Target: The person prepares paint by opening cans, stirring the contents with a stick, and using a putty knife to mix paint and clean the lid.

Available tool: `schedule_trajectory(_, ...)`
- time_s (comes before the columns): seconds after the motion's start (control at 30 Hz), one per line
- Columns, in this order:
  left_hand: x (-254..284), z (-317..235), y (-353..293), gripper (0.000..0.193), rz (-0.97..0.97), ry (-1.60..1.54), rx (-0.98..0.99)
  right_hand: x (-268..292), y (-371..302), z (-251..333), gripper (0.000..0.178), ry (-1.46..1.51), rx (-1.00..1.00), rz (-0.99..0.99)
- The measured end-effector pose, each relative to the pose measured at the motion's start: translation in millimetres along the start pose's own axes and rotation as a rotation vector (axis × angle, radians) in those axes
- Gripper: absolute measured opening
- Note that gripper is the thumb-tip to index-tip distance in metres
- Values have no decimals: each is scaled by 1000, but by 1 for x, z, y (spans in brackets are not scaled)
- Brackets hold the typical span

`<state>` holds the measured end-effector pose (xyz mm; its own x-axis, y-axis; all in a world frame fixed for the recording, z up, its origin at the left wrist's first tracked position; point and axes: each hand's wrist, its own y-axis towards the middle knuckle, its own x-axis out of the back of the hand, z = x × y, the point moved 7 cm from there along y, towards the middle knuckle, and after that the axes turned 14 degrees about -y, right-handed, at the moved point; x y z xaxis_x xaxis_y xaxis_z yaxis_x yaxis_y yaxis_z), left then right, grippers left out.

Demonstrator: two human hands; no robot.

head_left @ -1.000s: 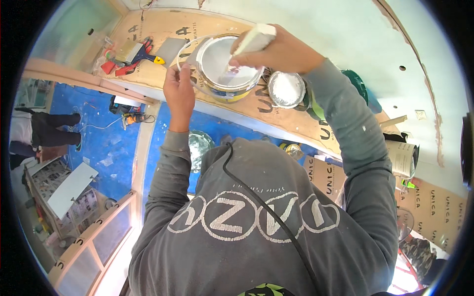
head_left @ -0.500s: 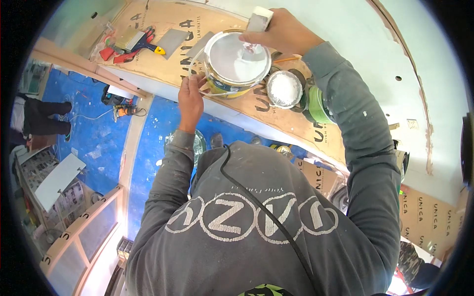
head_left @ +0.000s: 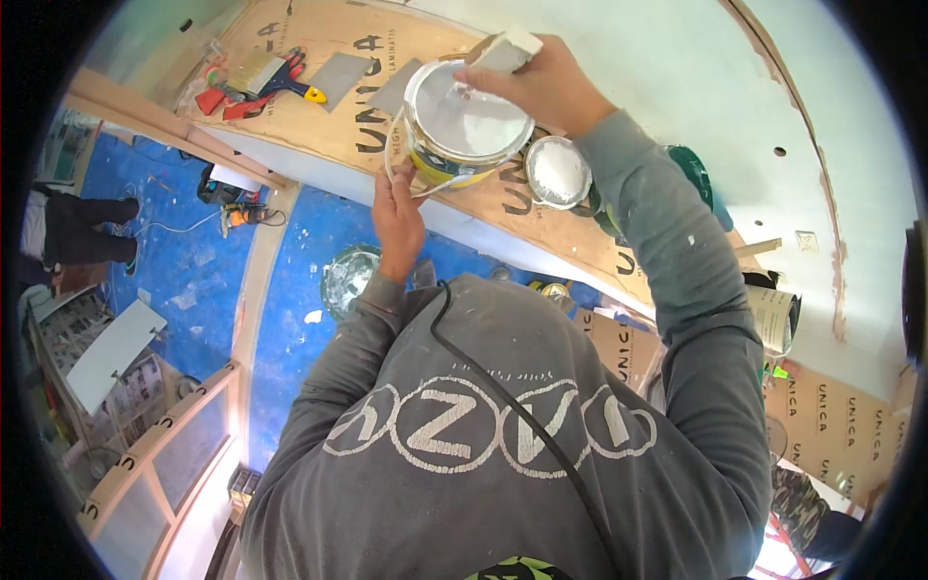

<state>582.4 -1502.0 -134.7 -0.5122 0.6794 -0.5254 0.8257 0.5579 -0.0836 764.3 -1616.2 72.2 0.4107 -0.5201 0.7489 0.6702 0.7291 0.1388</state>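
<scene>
A yellow-sided bucket with white, paint-like stuff inside stands tilted on the covered bench. My left hand is closed at its near left side, fingers on the bucket's pale carrying handle. Over the far right rim, my right hand grips a pale, blocky tool with a flat grey face. Its lower part is hidden by my fingers, so its exact kind does not show. Just right of the bucket sits a small round tin with a white top or contents.
A paintbrush and grey flat sheets lie on the bench's left. A dark green container stands beyond my right forearm. Below, a clear tub rests on blue floor covering. Another person stands far left.
My left hand has shifted slightly right and down, still at the bucket's handle. My right hand has moved slightly down, and the pale tool has turned. The right forearm has swung inward, uncovering the green container.
</scene>
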Motion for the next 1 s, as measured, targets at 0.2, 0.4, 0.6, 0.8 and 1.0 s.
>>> schedule_trajectory(0.2,0,-1,-3,36,12,52,-6,48,15,37,39,-284,125,41)
schedule_trajectory(0.4,3,1,-1,37,6,84,-43,27,-11,-4,37,11,-288,149)
schedule_trajectory(0.6,12,84,-30,42,153,130,236,9,2,10,40,-6,-32,-54)
schedule_trajectory(0.8,-90,100,-39,40,285,148,389,44,17,33,35,-332,-58,55)
schedule_trajectory(1.0,-128,159,4,37,277,-54,663,42,-9,13,41,38,-290,110)
